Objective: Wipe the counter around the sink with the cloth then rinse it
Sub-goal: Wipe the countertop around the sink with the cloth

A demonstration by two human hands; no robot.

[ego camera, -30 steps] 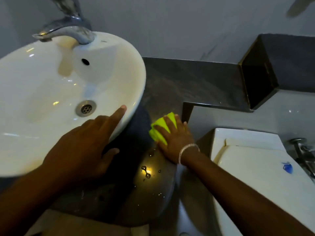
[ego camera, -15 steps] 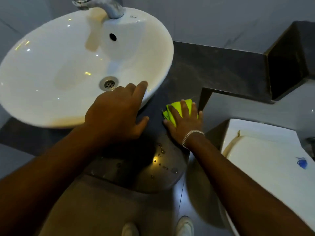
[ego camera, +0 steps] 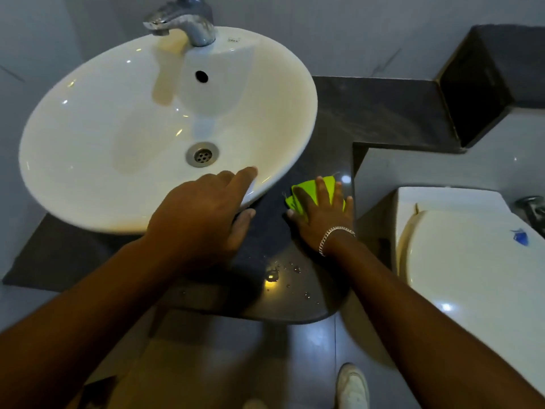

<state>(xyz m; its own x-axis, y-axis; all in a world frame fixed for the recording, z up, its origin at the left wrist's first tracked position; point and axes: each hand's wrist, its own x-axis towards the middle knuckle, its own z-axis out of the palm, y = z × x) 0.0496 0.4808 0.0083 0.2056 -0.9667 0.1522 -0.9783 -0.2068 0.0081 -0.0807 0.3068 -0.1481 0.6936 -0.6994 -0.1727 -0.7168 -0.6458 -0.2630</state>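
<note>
A bright yellow-green cloth [ego camera: 306,190] lies flat on the dark stone counter [ego camera: 368,113], just right of the white oval sink [ego camera: 103,137]. My right hand [ego camera: 321,219], with a silver bracelet at the wrist, presses down on the cloth with fingers spread. My left hand [ego camera: 203,214] rests on the sink's front right rim, fingers over the edge and thumb under it, holding nothing else. A chrome tap [ego camera: 185,19] stands at the back of the sink; no water runs. Water drops [ego camera: 280,273] sit on the counter's front lip.
A white toilet cistern and lid [ego camera: 460,255] stand close on the right, below the counter. A dark raised ledge [ego camera: 483,84] steps up at the back right. The counter narrows to a strip behind the cloth. My white shoes [ego camera: 352,385] show on the tiled floor.
The view has shifted so the sink sits more to the right and fuller in frame. My right hand with the cloth has slid slightly along the counter beside the sink; my left hand stays on the rim.
</note>
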